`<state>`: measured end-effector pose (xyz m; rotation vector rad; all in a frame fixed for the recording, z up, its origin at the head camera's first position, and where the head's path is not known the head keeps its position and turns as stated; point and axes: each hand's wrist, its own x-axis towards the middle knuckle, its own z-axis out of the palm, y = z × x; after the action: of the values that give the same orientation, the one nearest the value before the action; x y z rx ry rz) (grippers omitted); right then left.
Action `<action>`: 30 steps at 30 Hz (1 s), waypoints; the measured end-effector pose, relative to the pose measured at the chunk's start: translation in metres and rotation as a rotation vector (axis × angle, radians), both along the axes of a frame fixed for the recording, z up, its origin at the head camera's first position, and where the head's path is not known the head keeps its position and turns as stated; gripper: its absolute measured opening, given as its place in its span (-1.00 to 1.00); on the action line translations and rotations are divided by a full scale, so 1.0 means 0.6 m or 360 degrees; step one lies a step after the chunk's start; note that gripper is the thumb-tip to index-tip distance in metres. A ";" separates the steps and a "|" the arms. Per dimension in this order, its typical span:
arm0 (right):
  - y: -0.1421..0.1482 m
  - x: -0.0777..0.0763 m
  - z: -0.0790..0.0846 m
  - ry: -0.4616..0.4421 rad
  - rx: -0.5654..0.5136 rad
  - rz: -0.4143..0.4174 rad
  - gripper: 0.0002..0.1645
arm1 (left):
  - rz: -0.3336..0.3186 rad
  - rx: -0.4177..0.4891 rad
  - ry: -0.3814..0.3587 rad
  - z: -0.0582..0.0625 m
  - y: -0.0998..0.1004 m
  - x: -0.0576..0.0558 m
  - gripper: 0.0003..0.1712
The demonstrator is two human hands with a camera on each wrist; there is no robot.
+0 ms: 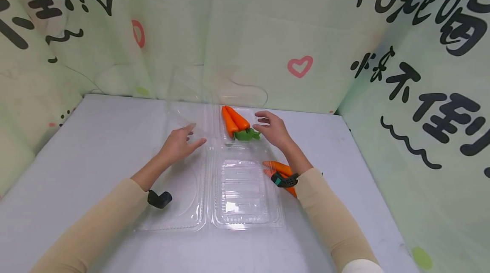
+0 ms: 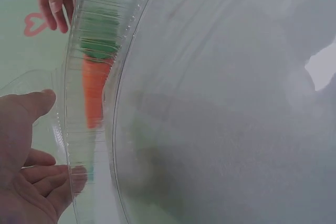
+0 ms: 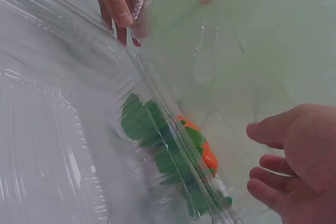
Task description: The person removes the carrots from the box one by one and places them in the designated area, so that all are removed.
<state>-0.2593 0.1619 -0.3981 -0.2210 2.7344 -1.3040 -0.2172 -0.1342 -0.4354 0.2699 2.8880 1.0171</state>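
Observation:
Two orange toy carrots with green tops [image 1: 235,121] lie in the right half of the rear clear plastic box [image 1: 214,143]. That box's lid [image 1: 187,90] stands raised on the left. My left hand [image 1: 180,145] is at the lid's near edge, thumb and fingers apart; its fingertips [image 2: 79,178] overlap the clear rim in the left wrist view. My right hand [image 1: 272,128] hovers just right of the carrots, fingers loosely bent around nothing. In the right wrist view, the green leaves [image 3: 178,161] show through clear plastic.
A second clear clamshell box [image 1: 245,192] lies open in front, its flat lid [image 1: 176,196] to the left. More orange carrots [image 1: 281,167] lie to its right, partly hidden under my right wrist. A printed curtain [image 1: 245,30] surrounds the white table [image 1: 95,158].

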 end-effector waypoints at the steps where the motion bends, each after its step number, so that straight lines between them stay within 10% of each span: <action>1: -0.003 -0.002 0.000 -0.0013 0.0006 0.0006 -0.47 | 0.0004 -0.0002 -0.0003 -0.001 -0.001 0.000 -0.14; 30: -0.047 -0.048 -0.031 -0.0138 0.0186 0.0070 -0.49 | 0.0105 0.0014 0.0010 -0.013 -0.046 0.011 -0.20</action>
<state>-0.2883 0.1335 -0.4168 -0.2081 2.7051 -1.1118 -0.2105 -0.1621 -0.4431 0.1800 2.9167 1.0406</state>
